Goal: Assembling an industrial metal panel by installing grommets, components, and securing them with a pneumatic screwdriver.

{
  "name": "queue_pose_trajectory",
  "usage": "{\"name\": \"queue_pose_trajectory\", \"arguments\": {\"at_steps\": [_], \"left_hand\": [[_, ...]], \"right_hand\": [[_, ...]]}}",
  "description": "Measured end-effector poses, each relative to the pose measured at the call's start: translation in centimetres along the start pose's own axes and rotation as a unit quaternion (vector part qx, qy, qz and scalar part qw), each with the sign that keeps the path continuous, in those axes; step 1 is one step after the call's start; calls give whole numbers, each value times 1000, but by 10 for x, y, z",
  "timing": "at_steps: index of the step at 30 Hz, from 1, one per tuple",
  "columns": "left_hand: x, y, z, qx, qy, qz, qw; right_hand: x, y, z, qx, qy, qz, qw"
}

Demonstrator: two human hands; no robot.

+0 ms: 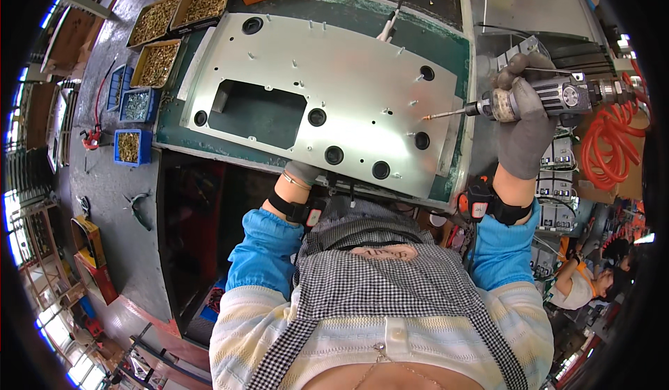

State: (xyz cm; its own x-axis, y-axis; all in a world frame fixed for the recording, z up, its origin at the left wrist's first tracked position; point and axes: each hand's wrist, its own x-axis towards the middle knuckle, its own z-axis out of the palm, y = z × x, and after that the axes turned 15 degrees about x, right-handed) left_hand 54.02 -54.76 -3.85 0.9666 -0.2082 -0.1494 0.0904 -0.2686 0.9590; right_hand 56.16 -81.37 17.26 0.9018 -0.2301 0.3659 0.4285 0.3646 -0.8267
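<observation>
A silver sheet-metal panel [362,76] with a rectangular cutout, black ring grommets and short upright studs lies on the green work surface. My right hand [524,121], in a grey glove, is wrapped round an air screwdriver [550,97] held level at the panel's right side. Its long bit [447,115] points left over the panel; a small gold-coloured piece shows at the tip, too small to name. My left hand [304,172], also gloved, is at the panel's near edge below the cutout. Its fingers are hidden by the edge.
Trays of brass-coloured fasteners [157,62] and blue bins of small parts [138,105] stand left of the panel. A white-handled tool [387,29] lies behind it. A coiled red air hose [612,142] hangs at right. Pliers [138,209] lie at left. Another person [578,285] is far right.
</observation>
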Motion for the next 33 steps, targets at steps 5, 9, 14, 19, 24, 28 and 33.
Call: {"name": "queue_pose_trajectory", "arguments": {"at_steps": [5, 9, 14, 19, 24, 28, 33], "left_hand": [[6, -3, -12, -13, 2, -15, 1000], [10, -3, -15, -1, 8, -11, 1000], [12, 1, -3, 51, 24, 27, 998], [6, 7, 12, 122, 54, 82, 988], [-6, 10, 22, 202, 88, 142, 965], [-21, 11, 33, 274, 112, 201, 934], [-36, 8, 44, 332, 125, 239, 904]], "right_hand": [[1, 1, -4, 21, 13, 5, 1000], [2, 2, -4, 49, -6, 11, 999], [0, 0, -5, 36, -15, 12, 999], [-5, -2, -4, 29, -21, 4, 999], [-12, -4, -4, 6, -10, -10, 1000], [-13, -3, -6, 17, -8, -9, 1000], [-15, -1, -9, 8, -13, -25, 1000]]}}
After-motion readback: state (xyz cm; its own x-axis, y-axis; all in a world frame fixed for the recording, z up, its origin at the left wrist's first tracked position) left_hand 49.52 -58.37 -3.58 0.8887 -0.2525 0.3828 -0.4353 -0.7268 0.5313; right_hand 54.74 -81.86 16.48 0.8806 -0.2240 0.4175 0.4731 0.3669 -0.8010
